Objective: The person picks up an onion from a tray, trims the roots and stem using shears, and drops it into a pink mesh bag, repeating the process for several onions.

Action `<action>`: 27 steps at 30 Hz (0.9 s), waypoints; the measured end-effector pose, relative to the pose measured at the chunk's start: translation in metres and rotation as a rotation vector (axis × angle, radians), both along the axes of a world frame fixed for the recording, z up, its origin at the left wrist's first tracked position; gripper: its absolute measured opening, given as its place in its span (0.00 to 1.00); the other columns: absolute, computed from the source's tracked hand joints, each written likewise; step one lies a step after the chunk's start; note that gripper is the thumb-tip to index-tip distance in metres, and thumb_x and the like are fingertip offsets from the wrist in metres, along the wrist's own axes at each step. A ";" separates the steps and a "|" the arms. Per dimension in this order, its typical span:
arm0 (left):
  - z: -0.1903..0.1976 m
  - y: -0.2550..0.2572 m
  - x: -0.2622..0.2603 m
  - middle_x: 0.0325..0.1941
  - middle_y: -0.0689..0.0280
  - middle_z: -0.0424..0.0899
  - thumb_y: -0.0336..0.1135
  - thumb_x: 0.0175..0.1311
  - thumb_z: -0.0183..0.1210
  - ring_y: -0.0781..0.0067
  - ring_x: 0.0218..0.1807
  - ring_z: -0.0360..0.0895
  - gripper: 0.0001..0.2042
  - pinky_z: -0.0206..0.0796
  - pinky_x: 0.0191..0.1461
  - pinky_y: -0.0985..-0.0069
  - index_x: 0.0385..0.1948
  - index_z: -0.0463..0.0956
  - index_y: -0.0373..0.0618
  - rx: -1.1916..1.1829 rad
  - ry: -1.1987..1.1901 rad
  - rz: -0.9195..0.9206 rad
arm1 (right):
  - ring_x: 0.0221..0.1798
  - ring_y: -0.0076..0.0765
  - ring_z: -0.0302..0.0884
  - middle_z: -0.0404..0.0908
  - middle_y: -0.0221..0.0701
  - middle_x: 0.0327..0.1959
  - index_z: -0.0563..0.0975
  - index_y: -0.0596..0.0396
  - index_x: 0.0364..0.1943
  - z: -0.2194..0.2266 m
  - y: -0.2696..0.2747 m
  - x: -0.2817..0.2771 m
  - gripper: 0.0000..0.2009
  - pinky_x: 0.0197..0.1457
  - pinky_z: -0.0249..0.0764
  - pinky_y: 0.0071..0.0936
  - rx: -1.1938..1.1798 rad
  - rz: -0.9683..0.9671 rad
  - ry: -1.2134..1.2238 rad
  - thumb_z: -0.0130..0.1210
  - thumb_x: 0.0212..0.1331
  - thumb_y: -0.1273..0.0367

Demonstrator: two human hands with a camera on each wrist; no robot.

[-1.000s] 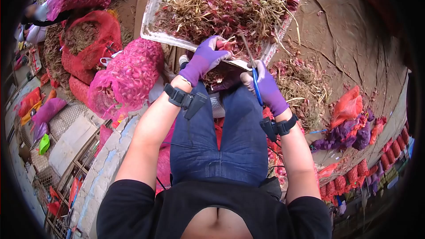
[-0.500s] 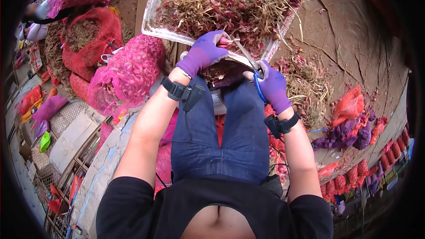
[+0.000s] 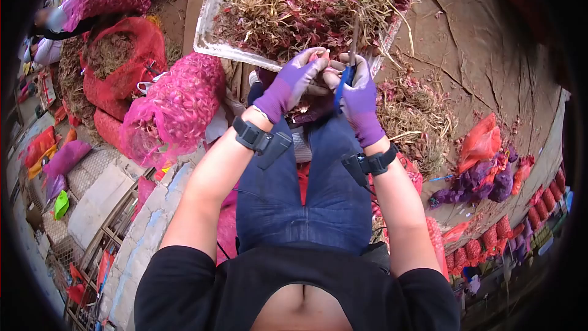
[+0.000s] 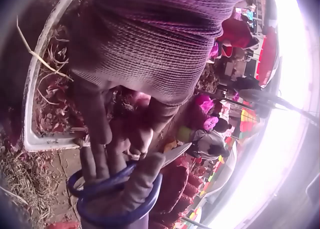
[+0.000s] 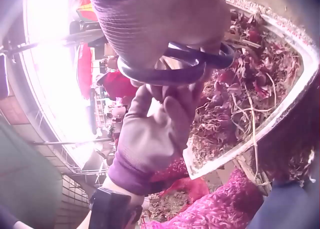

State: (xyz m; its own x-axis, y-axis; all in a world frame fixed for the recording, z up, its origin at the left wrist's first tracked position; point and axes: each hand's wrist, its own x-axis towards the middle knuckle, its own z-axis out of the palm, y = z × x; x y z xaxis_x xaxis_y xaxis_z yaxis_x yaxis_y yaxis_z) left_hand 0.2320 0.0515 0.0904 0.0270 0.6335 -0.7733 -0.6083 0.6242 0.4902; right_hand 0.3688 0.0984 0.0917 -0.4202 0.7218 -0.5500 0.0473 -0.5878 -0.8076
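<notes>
In a purple glove, my left hand (image 3: 297,79) pinches a small pinkish shallot (image 3: 320,55) at the near edge of a white tray (image 3: 245,56). My right hand (image 3: 362,95), gloved alike, grips blue-handled scissors (image 3: 344,86), with the blades pointing away over the tray. The right fingertips meet the left ones at the shallot, which is mostly hidden by fingers. In the left wrist view a scissor blade (image 4: 177,153) sticks out beside the right thumb. The scissor handle loops (image 5: 160,79) sit around the right hand in the right wrist view.
The tray holds dry stalks and red skins (image 3: 306,12). A pink mesh sack (image 3: 177,104) full of shallots lies to the left, with a red mesh sack (image 3: 153,43) behind it. Dry stalks (image 3: 416,122) are heaped at the right, near orange and purple bags (image 3: 481,141).
My right hand has moved left and up with the scissors to meet my left hand. The blades now point away from me instead of reaching toward the shallot.
</notes>
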 end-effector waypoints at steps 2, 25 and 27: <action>-0.005 -0.005 0.001 0.47 0.63 0.76 0.43 0.69 0.47 0.74 0.46 0.77 0.16 0.78 0.38 0.76 0.53 0.67 0.46 0.087 0.053 0.058 | 0.42 0.26 0.77 0.77 0.36 0.44 0.63 0.59 0.52 0.000 0.000 -0.005 0.24 0.46 0.74 0.21 -0.015 -0.005 -0.040 0.61 0.53 0.72; 0.025 -0.024 -0.106 0.40 0.67 0.80 0.38 0.63 0.57 0.84 0.38 0.76 0.15 0.65 0.35 0.89 0.48 0.70 0.44 0.063 0.271 -0.236 | 0.30 0.25 0.75 0.75 0.29 0.38 0.69 0.54 0.46 0.009 -0.027 -0.071 0.13 0.32 0.74 0.23 -0.244 -0.207 0.010 0.54 0.61 0.65; 0.017 -0.027 -0.118 0.40 0.65 0.81 0.36 0.63 0.57 0.82 0.39 0.76 0.15 0.65 0.35 0.89 0.48 0.69 0.42 0.139 0.145 -0.139 | 0.25 0.30 0.69 0.73 0.31 0.29 0.69 0.55 0.46 0.020 -0.029 -0.057 0.22 0.33 0.69 0.27 0.275 0.185 -0.397 0.64 0.51 0.63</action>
